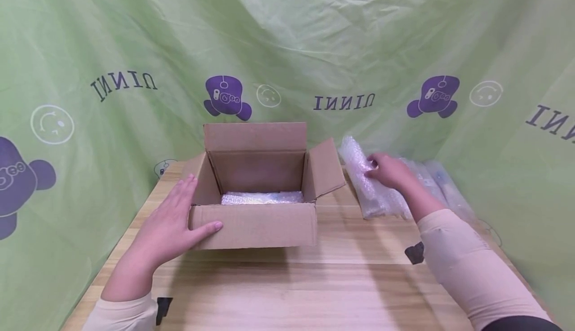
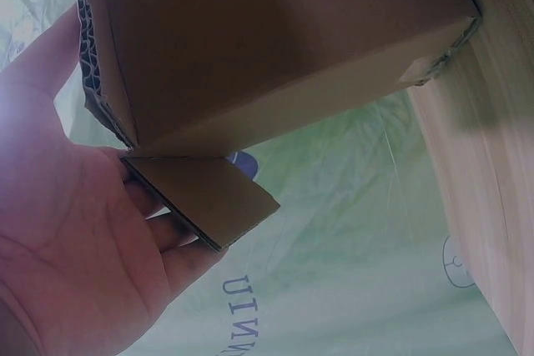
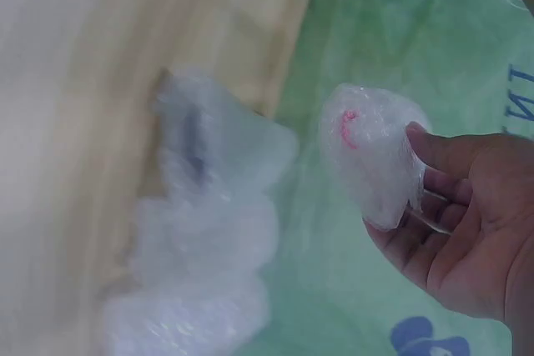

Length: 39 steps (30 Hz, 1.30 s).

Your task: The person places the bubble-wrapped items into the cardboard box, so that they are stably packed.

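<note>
Here, in the head view, our right hand (image 1: 391,171) pinches a bubble-wrapped roll (image 1: 357,164); more wrapped rolls (image 1: 424,178) lie just beside that grip, and the carton (image 1: 252,226) stands to its left, where our left hand (image 1: 168,231) rests against it, fingers extended. The left wrist view shows those fingers behind a side flap (image 2: 204,198); light pressure should steady the carton without creasing it. In the right wrist view, thumb and fingers hold the roll apart from the others; we'd best grip firmly without crushing the bubbles.

Bubble-wrapped bundle (image 1: 358,166) beside open carton (image 1: 256,227)
</note>
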Tool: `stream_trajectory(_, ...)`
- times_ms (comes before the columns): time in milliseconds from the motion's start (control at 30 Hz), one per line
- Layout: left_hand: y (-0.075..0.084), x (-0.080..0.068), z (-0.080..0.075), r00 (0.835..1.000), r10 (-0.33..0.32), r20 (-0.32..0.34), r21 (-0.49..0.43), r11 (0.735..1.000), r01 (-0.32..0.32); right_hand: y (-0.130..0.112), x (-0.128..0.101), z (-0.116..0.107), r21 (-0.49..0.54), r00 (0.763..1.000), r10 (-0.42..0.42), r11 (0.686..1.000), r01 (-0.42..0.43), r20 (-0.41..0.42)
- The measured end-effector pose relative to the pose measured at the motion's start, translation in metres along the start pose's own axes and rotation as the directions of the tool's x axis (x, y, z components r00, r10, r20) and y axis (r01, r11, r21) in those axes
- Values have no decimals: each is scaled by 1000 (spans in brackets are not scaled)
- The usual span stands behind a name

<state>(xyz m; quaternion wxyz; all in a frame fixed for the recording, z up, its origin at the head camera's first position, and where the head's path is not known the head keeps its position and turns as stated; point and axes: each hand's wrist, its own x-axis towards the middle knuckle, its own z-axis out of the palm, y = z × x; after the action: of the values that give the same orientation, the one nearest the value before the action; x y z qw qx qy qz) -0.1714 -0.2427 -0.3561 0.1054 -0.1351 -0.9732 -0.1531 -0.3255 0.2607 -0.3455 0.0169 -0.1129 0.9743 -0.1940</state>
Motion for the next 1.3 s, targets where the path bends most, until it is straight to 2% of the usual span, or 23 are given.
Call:
stream_trajectory(200,-1,0,0,1000,0,-2,-1,1000,0,-3,-1,-28,2,997,-68,998,68,-31)
stream_trajectory(400,-1,0,1,1000,6,-7,-4,1000,-6,-11,0,-52,25,994,-86,996,87,-64)
stream_trajectory(767,0,-1,1,1000,-5,5,-3,1000,5,-37,5,-84,32,981,-164,985,168,-104)
stream_trajectory(900,-1,-1,1,1000,-5,6,-1,1000,5,-53,9,-93,39,969,-216,974,222,-123)
stream_trajectory(1100,-1,0,1,1000,2,0,2,1000,-2,-85,16,-103,-17,943,-302,953,302,-141)
stream_trajectory(1300,-1,0,0,1000,1,-1,1,1000,-1,-117,21,-105,-34,911,-391,920,390,-135)
